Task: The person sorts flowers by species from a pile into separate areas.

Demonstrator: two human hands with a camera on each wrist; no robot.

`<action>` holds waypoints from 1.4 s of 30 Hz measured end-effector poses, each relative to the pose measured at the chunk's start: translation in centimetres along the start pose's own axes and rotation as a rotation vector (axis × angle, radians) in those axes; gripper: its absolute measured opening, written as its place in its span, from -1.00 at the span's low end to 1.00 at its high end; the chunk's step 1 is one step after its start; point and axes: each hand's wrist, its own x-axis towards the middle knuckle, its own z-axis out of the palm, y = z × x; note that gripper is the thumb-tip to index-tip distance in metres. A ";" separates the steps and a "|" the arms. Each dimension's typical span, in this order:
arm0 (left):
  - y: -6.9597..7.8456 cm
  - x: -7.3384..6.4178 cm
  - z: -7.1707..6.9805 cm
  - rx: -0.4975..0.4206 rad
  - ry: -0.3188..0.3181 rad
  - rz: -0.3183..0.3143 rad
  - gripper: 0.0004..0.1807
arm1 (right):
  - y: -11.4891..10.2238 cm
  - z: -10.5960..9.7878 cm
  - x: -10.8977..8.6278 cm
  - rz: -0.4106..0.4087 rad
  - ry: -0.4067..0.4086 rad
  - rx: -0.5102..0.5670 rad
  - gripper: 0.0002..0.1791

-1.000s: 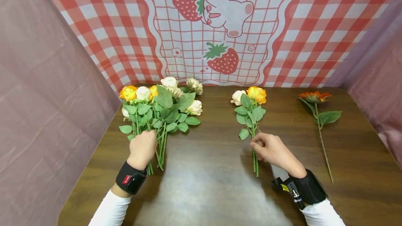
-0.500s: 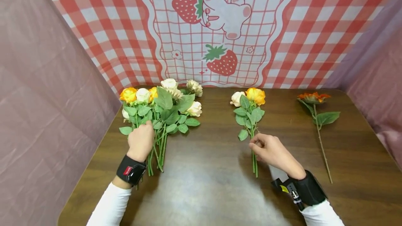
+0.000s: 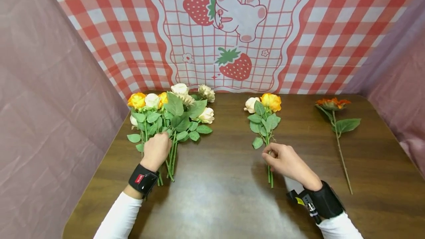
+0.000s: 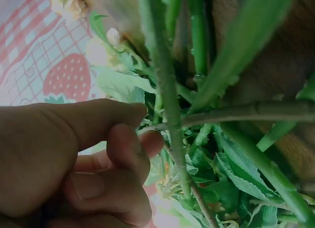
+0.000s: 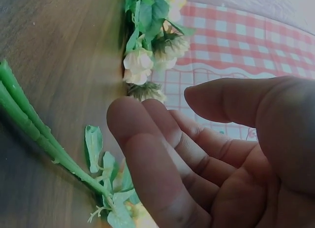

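My left hand [image 3: 156,151] is over the stems of the left bunch of artificial flowers [image 3: 176,119]. In the left wrist view its thumb and forefinger pinch a thin brown flower stem [image 4: 221,114], which crosses several green stems [image 4: 197,41]. Leaves and blooms lie just beyond the fingertips. My right hand [image 3: 288,161] hovers beside the green stems of a small pair of roses, one yellow rose [image 3: 271,101] and one cream rose [image 3: 252,104]. Its fingers are loosely bent with nothing between them, and the right wrist view shows thumb and fingertips apart, the green stems [image 5: 47,139] off to the side.
A single orange flower [image 3: 333,103] with a long brown stem lies at the right of the brown wooden table [image 3: 219,194]. A red-and-white checked cloth [image 3: 335,36] with strawberries hangs along the back edge. Pinkish drapes [image 3: 49,95] flank both sides.
My left hand first went slightly up among the stems, then shifted right and a little down over the left bunch. My right hand stays nearly still by the two roses.
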 end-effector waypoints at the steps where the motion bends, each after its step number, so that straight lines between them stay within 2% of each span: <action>1: 0.0 0.1 0.1 0.008 -0.006 -0.003 -0.82 | 0.0 0.0 0.0 -0.001 -0.001 0.003 -0.85; 4: 0.0 0.4 0.4 0.013 -0.033 -0.023 -0.83 | 0.0 0.1 -0.1 -0.007 -0.004 0.005 -0.85; 8: -0.2 0.5 0.6 -0.034 -0.055 -0.032 -0.84 | 0.1 0.1 -0.1 -0.018 0.002 0.006 -0.86; 14: -0.4 0.6 0.1 -0.125 -0.014 -0.037 -0.84 | 0.1 0.0 -0.1 -0.029 0.015 0.003 -0.87; 17: -0.5 0.5 -0.3 -0.131 0.037 -0.045 -0.84 | 0.0 0.1 0.0 -0.024 0.015 -0.002 -0.87; 23: -0.6 0.4 -1.2 -0.166 0.205 -0.015 -0.83 | 0.0 0.2 0.0 -0.024 0.011 0.005 -0.87; 29: -0.4 0.9 -2.0 -0.256 0.341 0.004 -0.86 | 0.1 0.3 0.1 -0.037 0.013 0.010 -0.87; 34: -0.2 1.3 -2.5 -0.335 0.452 0.045 -0.86 | 0.1 0.4 0.1 -0.051 0.017 0.014 -0.89; 38: 0.3 1.6 -3.0 -0.398 0.494 0.081 -0.85 | 0.0 0.5 0.1 -0.054 0.019 0.017 -0.89; 42: 1.6 1.6 -4.1 -0.460 0.485 0.103 -0.85 | -0.1 0.5 0.1 -0.070 0.018 0.038 -0.88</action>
